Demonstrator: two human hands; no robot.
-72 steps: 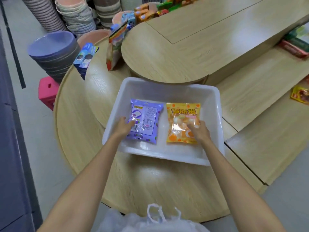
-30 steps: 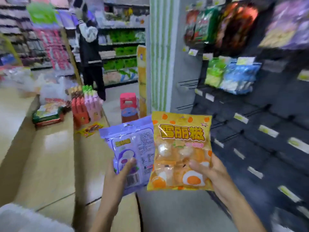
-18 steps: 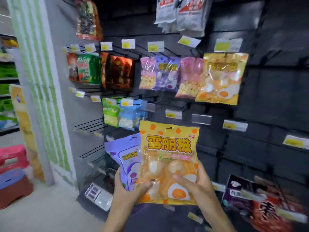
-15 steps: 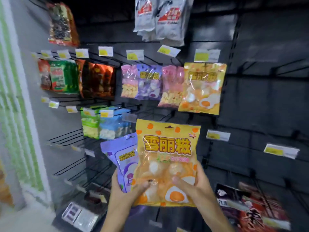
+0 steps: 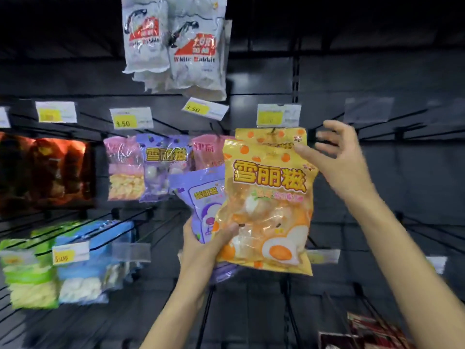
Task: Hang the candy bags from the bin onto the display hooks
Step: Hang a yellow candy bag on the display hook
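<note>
Behind the fingers stands a dark display wall [image 5: 377, 71] of wire hooks, with white candy bags [image 5: 176, 46] hanging high above them. Beyond the right fingertips hangs a matching yellow bag [image 5: 271, 137] under a price tag [image 5: 278, 114]. The left hand [image 5: 203, 248] has its fingers [image 5: 226, 230] clamped on the lower edges of a yellow candy bag [image 5: 269, 210] and, behind it, a purple candy bag [image 5: 201, 197]. The right hand [image 5: 344, 162] is spread, thumb touching the held yellow bag's top right corner.
</note>
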